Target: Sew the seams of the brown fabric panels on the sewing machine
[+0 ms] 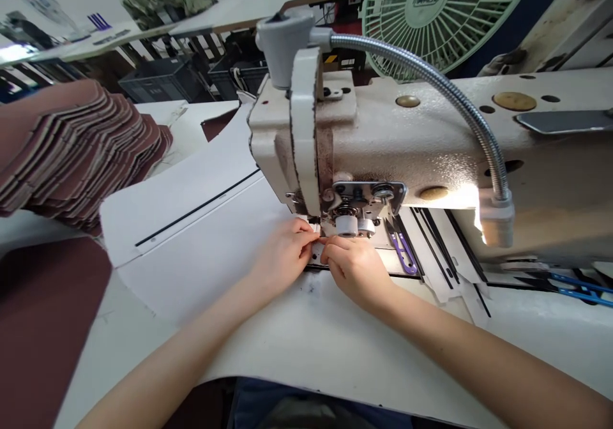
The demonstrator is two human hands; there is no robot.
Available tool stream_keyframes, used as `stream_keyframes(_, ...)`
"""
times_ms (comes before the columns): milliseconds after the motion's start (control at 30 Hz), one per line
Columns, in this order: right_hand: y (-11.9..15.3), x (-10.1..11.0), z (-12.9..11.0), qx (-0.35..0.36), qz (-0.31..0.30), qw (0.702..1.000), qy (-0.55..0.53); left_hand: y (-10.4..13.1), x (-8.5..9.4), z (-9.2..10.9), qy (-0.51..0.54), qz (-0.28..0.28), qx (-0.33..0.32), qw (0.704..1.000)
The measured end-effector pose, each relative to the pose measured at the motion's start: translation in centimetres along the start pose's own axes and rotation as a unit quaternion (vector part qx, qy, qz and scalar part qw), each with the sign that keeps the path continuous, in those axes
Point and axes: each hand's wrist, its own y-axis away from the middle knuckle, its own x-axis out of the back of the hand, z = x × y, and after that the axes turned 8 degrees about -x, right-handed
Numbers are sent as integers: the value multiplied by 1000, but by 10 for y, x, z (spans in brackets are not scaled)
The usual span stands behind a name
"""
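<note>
Both hands come in at six o'clock of the sewing machine (383, 135). The left hand (282, 256), fingers drawn in, lies over the white sheet's (205, 256) near-right edge, seemingly to keep it flat beside the needle area. The right hand (357, 269) curls in opposite, fingertips almost meeting the left's, probably for fine control; whether either pinches anything, I can't tell. The sheet spreads towards ten o'clock, giving it room. Over at three, purple snips (402, 250) and black strips (435, 244) sit within easy reach, and the lamp (495, 218) points down, likely for light.
</note>
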Motion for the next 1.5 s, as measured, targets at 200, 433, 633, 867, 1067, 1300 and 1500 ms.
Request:
stream_keyframes(200, -4, 2, -1, -5, 13, 1000, -18, 4, -12, -8, -8, 51, -60, 997)
stream_keyframes(433, -3, 2, -1, -9, 15, 1000, -26, 3, -19, -14, -16, 87, -96, 991)
stream_keyframes(633, -4, 3, -3, 8, 8, 1000, -23, 4, -22, -18, -24, 87, -110, 990)
stream_keyframes(867, -4, 4, -3, 33, 4, 999, -43, 6, -19, -17, -13, 87, -115, 989)
stream_keyframes(1067, -5, 6, -5, 44, -6, 998, -52, 12, -11, -15, -5, 52, -106, 993)
stream_keyframes(1300, -4, 6, -2, 56, -12, 996, -66, 95, 39, -43, -110, 316, 100, 937)
stream_keyframes(1500, -3, 3, 0, 65, -18, 997, -41, 141, 37, -82, 395, 406, 325, 757)
